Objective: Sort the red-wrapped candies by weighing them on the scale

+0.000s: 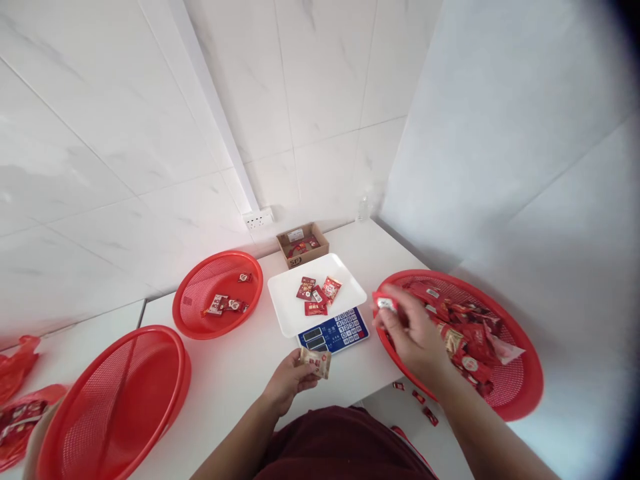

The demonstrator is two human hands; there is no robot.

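My left hand (287, 381) is closed on a beige snack packet (317, 363) in front of the scale's keypad (345, 332). Over the near-left rim of the right red basket (531, 380), my right hand (415, 333) pinches a small red-and-white packet (385, 304). That basket holds many red and some gold wrapped packets (473, 343). Between the hands and the wall, a white weighing tray (286, 312) sits on the blue-fronted scale, carrying several red packets (320, 295) grouped near its middle.
Two red baskets stand left: the farther one (186, 327) has a few packets inside, the nearer (175, 407) is tilted. An arm (36, 437) shows behind it, near red bags (23, 423). A cardboard box (303, 243) stands behind the tray. Several small packets (419, 397) lie below the table edge.
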